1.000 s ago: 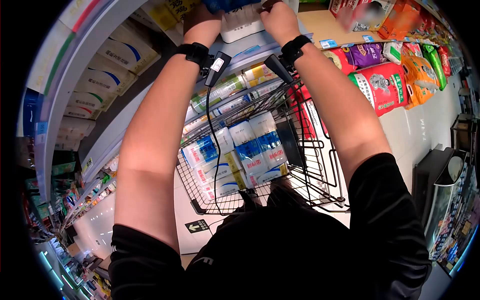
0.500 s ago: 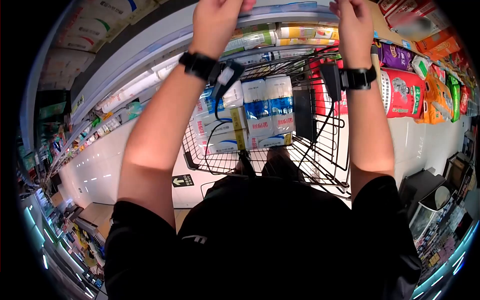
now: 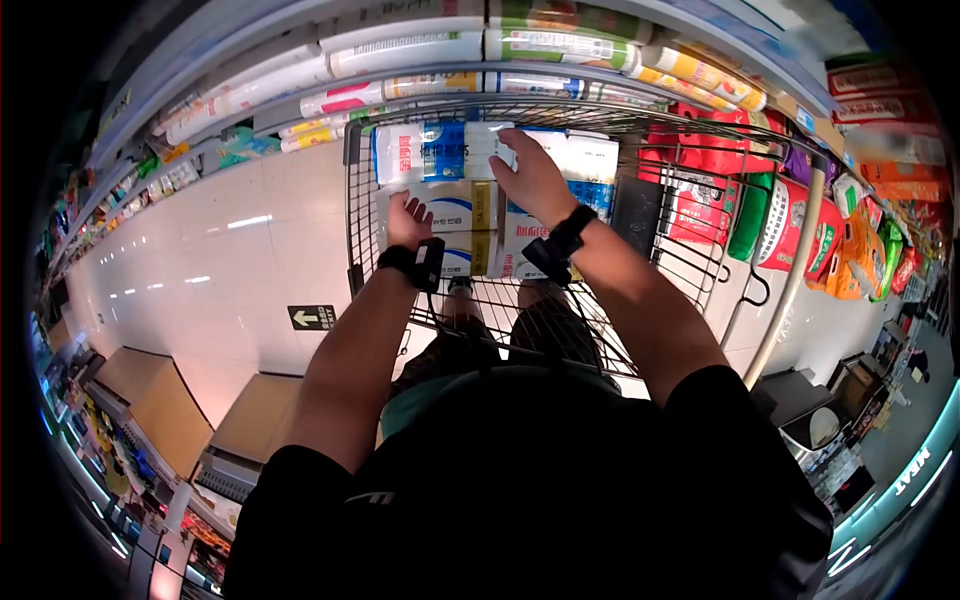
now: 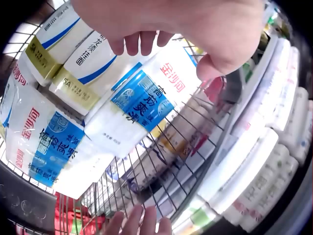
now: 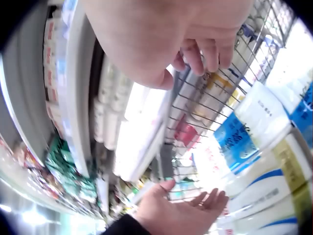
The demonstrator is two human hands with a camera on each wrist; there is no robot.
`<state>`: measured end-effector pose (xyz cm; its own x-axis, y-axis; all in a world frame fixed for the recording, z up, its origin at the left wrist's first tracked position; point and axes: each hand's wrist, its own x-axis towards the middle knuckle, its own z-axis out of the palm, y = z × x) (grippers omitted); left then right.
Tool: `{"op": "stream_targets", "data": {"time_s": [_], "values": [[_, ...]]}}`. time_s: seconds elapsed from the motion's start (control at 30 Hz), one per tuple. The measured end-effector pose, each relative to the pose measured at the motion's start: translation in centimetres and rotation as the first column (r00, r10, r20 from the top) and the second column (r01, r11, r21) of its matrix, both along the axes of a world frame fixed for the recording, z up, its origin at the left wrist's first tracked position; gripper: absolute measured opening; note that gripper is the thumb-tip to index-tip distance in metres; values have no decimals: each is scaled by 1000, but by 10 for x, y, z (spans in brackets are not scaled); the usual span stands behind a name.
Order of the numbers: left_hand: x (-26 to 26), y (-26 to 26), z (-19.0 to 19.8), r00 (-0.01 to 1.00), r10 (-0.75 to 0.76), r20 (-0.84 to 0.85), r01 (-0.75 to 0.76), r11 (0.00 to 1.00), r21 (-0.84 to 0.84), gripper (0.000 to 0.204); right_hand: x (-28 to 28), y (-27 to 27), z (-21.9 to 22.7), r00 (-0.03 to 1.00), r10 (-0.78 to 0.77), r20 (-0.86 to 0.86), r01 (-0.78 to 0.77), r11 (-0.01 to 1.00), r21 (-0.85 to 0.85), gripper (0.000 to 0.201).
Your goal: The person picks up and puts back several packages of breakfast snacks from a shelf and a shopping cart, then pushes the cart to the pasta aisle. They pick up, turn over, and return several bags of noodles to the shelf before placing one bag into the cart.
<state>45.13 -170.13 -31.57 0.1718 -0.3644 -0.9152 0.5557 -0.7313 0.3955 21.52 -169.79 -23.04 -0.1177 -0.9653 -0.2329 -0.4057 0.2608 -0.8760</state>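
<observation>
Wrapped packs of dried noodles (image 3: 421,153) with white, blue and gold labels lie in a black wire shopping cart (image 3: 352,235). My left hand (image 3: 408,220) is over the near left side of the packs, its fingers loosely bent and holding nothing. The right hand (image 3: 535,178) reaches over the middle of the packs with fingers extended, nothing gripped. In the left wrist view, the fingers of my left hand (image 4: 178,29) overlap a white and blue noodle pack (image 4: 142,100). The right wrist view shows both hands apart, with the left palm (image 5: 183,215) turned up.
Shelves with white rolled packs (image 3: 410,52) run along the far side of the cart. Red and orange bags (image 3: 790,225) stand to the right of it. An arrow sign (image 3: 311,317) lies on the floor at the left.
Both hands have come down from white packs on the upper shelf, past the shelf edge, to over the cart. The head view has shifted, bringing the cart and lower shelves higher in frame.
</observation>
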Motion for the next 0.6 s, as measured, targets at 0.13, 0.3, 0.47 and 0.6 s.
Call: {"op": "stream_targets", "data": {"time_s": [0.13,0.3,0.47,0.6], "values": [[-1,-13,-68,986,134,-103,-123,986,108,41,27,-23,-74,961,203,-189,-200,979,36,43],[-17,-15,-96,963,61,-263,-80,995,-62,14,26,-31,-156,857,226,-463,-337,926,-172,34],[-22,-33,-101,973,28,-228,-24,1000,19,14,22,-39,-171,778,157,-608,-324,930,-174,39],[-24,-31,-99,957,61,-285,-76,996,-41,19,28,-41,-171,820,179,-544,-271,958,-95,44]]}}
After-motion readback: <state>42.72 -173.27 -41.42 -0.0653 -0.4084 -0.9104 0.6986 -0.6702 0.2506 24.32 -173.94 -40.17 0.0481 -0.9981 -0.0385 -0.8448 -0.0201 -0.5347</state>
